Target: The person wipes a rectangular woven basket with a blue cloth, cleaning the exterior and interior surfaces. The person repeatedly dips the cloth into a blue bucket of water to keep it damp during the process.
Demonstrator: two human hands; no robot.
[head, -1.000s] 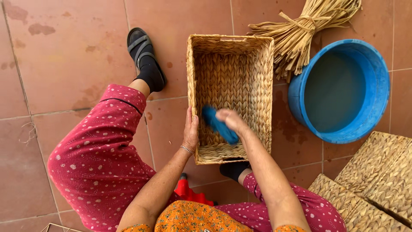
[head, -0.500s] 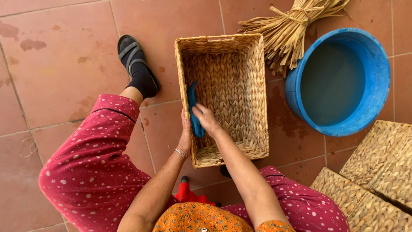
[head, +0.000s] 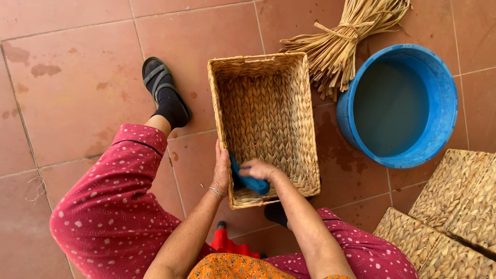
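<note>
A rectangular woven straw basket (head: 268, 108) sits on the tiled floor between my legs. My left hand (head: 222, 170) presses flat against the outside of its near left wall, fingers together. My right hand (head: 258, 169) is inside the basket at the near left corner, closed on a blue cloth (head: 247, 181) that rubs the inner wall. Part of the cloth is hidden under my fingers.
A blue round tub (head: 400, 106) with water stands to the right. A tied bundle of dry straw (head: 346, 36) lies behind the basket. Flat woven pieces (head: 449, 217) lie at the lower right. My sandalled foot (head: 163, 93) rests to the left.
My right hand has slid the blue cloth along the left inner wall toward the near corner. My left hand stays on the basket's outer side.
</note>
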